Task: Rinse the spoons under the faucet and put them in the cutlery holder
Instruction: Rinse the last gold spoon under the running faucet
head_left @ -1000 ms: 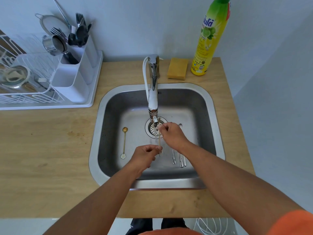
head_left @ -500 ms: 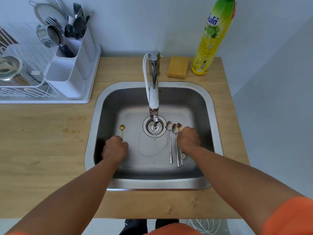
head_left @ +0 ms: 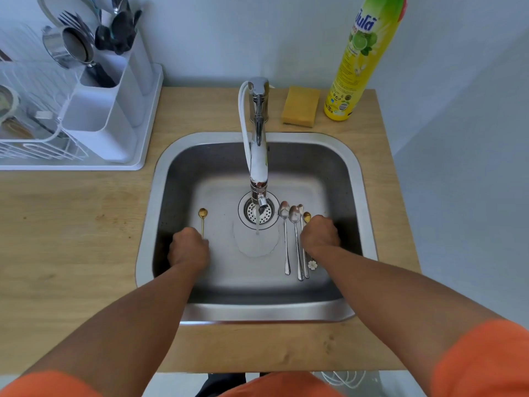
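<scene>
lying on the sink (head_left: 363,202) floor: gold spoon (head_left: 202,217) left of the drain, handle end under curled left hand (head_left: 188,249); four spoons (head_left: 292,239) right, curled right hand (head_left: 320,234) over the outermost; actual pinch hidden; faucet (head_left: 258,156) running; cutlery holder (head_left: 106,110) far left.

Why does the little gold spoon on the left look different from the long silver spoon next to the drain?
The gold spoon is golden, short and has a small round bowl; the silver spoon is grey, longer, with a bigger oval bowl. The gold spoon lies alone by the left hand; the silver spoon lies beside other spoons. Both lie flat in the sink, bowls pointing away.
</scene>
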Tool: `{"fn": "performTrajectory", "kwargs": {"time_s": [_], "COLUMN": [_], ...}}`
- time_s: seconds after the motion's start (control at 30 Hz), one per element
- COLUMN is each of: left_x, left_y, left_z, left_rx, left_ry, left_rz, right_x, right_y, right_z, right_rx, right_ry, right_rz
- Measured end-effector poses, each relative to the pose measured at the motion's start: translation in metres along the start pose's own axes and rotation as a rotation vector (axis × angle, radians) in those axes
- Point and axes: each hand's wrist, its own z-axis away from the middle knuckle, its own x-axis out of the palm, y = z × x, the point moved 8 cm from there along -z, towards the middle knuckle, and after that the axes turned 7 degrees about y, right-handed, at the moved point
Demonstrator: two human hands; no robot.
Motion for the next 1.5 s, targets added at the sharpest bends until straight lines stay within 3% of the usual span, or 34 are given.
{"fn": "performTrajectory", "kwargs": {"time_s": [0.27,0.57,0.73,1.1,1.5], "left_x": [0.008,0.016,0.02,0.018,0.014], "left_y": [-0.005,0.001,0.004,0.049,0.093], "left_z": [0.0,0.012,0.019,0.034,0.055], "left_rx": [-0.142,-0.093,-0.076,0.282,0.46], "left_ry": [-0.064,-0.199,-0.249,-0.209,-0.118], "left_rz": [0.135,0.029,0.125,0.252,0.359], "right_x": [0.001,-0.009,-0.006,0.006,0.003], "right_y": [0.007,-0.007,-0.021,-0.061,-0.077], "right_z": [0.0,0.009,0.024,0.047,0.047], "right_rx": [0.028,-0.069,-0.166,-0.387,-0.308], "right_ry": [0.02,0.093,0.074,-0.132,-0.274], "right_rz": [-0.019,-0.042,-0.088,-0.536,-0.845]}}
